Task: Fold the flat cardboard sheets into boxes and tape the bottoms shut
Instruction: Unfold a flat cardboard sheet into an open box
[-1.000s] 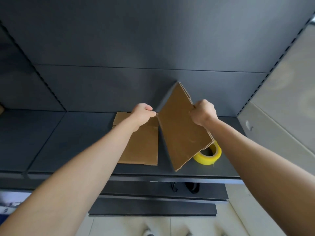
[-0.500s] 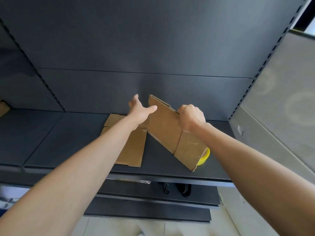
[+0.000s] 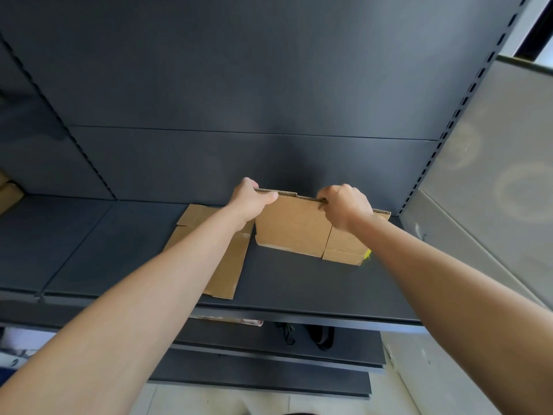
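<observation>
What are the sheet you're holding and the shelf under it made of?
Held sheet: corrugated cardboard, matte brown; fluting shows along its top edge. Shelf: probably painted metal, dark grey with a dull sheen; the slotted upright suggests steel racking, though paint hides the base.

Dark grey shelf (image 3: pixel 299 283), flat cardboard sheet (image 3: pixel 221 265) lying on it, yellow tape roll (image 3: pixel 367 254) barely visible further right

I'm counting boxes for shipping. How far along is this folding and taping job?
Done: no finished box is plainly visible. In hand: the left hand and right hand grip the top edge of one sheet, held upright and not yet opened. Left: open it, then fold and tape its bottom. The tape, just a yellow sliver behind it, is untouched. A second sheet lies flat on the shelf.
</observation>
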### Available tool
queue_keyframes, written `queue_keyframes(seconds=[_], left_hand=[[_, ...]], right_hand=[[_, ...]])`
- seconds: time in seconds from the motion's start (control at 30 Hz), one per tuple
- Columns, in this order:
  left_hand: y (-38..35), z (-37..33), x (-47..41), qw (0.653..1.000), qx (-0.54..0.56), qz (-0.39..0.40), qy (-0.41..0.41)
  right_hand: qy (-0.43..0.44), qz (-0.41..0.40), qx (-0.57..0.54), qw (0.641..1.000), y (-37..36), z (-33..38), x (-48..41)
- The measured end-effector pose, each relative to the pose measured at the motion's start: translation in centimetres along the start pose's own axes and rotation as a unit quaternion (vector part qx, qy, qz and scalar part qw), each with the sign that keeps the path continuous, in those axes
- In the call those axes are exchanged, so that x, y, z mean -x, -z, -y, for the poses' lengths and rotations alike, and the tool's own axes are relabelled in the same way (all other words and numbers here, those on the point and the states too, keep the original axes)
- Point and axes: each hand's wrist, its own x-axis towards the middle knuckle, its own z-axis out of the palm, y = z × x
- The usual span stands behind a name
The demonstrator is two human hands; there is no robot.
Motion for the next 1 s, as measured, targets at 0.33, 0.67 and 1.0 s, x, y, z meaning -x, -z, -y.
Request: queue_keyframes(seconds=[0.33, 0.67, 1.0], left_hand=[[-1.5, -1.0, -0.1, 0.998, 0.013, -0.009, 0.058], [-2.0, -1.1, -0.1, 0.994, 0.048, 0.039, 0.088], [-1.1, -2.1, 0.2, 0.993, -0.091, 0.051, 0.047]], right_hand=[[-0.024, 0.096, -0.170, 0.981, 1.4, -2.1, 0.7], [-0.315, 0.116, -0.132, 0.933, 1.9, -5.2, 0.8], [-0.300, 0.132, -0.313, 0.891, 2.5, -4.9, 1.7]])
